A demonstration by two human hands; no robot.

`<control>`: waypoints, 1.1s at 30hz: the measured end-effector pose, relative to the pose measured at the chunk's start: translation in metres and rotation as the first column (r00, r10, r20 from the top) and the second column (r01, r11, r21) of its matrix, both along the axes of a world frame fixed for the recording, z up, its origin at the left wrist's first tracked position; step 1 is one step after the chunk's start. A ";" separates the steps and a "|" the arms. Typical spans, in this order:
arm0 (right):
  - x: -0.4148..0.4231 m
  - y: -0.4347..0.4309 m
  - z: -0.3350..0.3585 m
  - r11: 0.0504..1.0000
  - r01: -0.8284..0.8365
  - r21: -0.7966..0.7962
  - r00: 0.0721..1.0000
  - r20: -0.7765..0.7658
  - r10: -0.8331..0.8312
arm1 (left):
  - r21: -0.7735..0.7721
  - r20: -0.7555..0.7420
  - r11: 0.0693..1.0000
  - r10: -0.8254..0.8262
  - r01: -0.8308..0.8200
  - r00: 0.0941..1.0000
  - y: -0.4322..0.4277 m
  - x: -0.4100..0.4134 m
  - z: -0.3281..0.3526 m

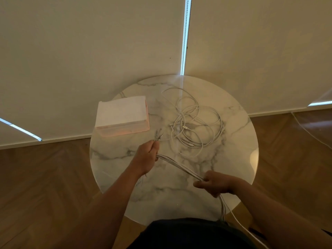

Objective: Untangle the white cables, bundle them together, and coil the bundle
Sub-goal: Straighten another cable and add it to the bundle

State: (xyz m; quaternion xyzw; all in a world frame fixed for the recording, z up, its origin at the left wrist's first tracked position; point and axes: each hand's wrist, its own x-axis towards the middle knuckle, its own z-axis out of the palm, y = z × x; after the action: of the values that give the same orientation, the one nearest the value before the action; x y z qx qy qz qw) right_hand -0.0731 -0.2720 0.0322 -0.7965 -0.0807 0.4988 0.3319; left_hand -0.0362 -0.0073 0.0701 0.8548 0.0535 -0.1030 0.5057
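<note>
A bundle of white cables (179, 167) stretches between my two hands above the round marble table (239, 133). My left hand (146, 159) grips the bundle near its plug ends, which stick out past the fist toward the box. My right hand (214, 184) grips the same bundle lower right, and the strands hang down from it over the table's near edge. A loose tangle of white cables (194, 123) lies on the table beyond my hands, with a metal plug in its middle.
A white box with a pink base (122, 116) sits at the table's left back. Pale roller blinds hang behind the table, and wooden flooring surrounds it. My dark-clothed lap is at the bottom of view.
</note>
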 end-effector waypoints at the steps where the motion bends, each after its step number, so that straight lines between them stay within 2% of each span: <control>1: 0.000 0.002 -0.004 1.000 -0.019 -0.016 1.000 0.025 0.020 | -0.024 -0.020 1.000 0.004 -0.005 1.000 0.001 0.000 0.000; 5: 0.004 0.011 -0.008 1.000 -0.007 -0.021 1.000 0.021 0.007 | -0.094 -0.054 0.995 0.018 -0.023 0.998 -0.004 0.005 0.007; 8: 0.005 -0.004 -0.010 0.972 -0.126 -0.201 0.992 -0.051 0.118 | -0.028 -0.056 1.000 -0.012 0.010 0.998 -0.009 0.007 0.006; 10: 0.003 -0.022 -0.013 0.871 -0.310 -0.381 0.946 -0.212 0.243 | -0.114 -0.099 0.993 0.024 -0.035 0.995 -0.012 0.008 0.003; 12: -0.004 -0.040 -0.012 0.689 -0.501 -0.524 0.864 -0.354 0.359 | -0.244 -0.105 0.965 0.075 -0.099 0.992 -0.010 0.012 0.005; 14: -0.007 -0.052 -0.008 0.525 -0.579 -0.623 0.810 -0.368 0.457 | -0.336 -0.090 0.933 0.106 -0.130 0.990 -0.006 0.015 0.015; 15: -0.006 -0.055 -0.005 0.494 -0.572 -0.655 0.807 -0.341 0.482 | -0.389 -0.093 0.910 0.115 -0.142 0.989 -0.004 0.015 0.021; 16: -0.002 -0.054 0.002 0.505 -0.536 -0.676 0.825 -0.293 0.483 | -0.446 -0.099 0.882 0.121 -0.153 0.988 -0.003 0.015 0.026; 18: 0.010 -0.042 0.019 0.619 -0.407 -0.672 0.889 -0.134 0.439 | -0.556 -0.122 0.814 0.123 -0.171 0.985 -0.005 0.015 0.033; 20: 0.024 -0.019 0.029 0.799 -0.245 -0.549 0.928 0.107 0.358 | -0.634 -0.149 0.751 0.115 -0.184 0.982 -0.008 0.015 0.039; 22: 0.031 0.018 0.038 0.961 -0.125 -0.248 0.926 0.318 0.203 | -0.690 -0.161 0.698 0.112 -0.193 0.981 -0.011 0.013 0.045; 23: 0.032 0.041 0.046 0.994 -0.081 -0.076 0.923 0.371 0.104 | -0.712 -0.162 0.675 0.110 -0.193 0.981 -0.012 0.012 0.049; 25: 0.030 0.087 0.055 0.983 -0.012 0.182 0.928 0.368 -0.057 | -0.749 -0.152 0.637 0.104 -0.183 0.983 -0.015 0.011 0.057; 28: 0.027 0.130 0.052 0.899 0.028 0.436 0.961 0.236 -0.145 | -0.779 -0.133 0.600 0.120 -0.179 0.984 -0.017 0.013 0.070; 31: 0.030 0.129 0.044 0.838 0.198 0.509 0.973 0.000 -0.230 | -0.783 -0.126 0.582 0.196 -0.219 0.972 -0.007 0.017 0.073; 33: 0.032 0.111 0.038 0.844 0.261 0.469 0.960 -0.037 -0.277 | -0.798 -0.149 0.528 0.295 -0.291 0.944 0.010 0.023 0.070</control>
State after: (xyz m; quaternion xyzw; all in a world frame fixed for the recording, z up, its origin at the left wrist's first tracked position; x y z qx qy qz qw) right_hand -0.0410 -0.1610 0.0698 -0.7037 -0.0918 0.4002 0.5799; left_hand -0.0129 0.0024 0.1401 0.5079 0.1420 -0.0276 0.8492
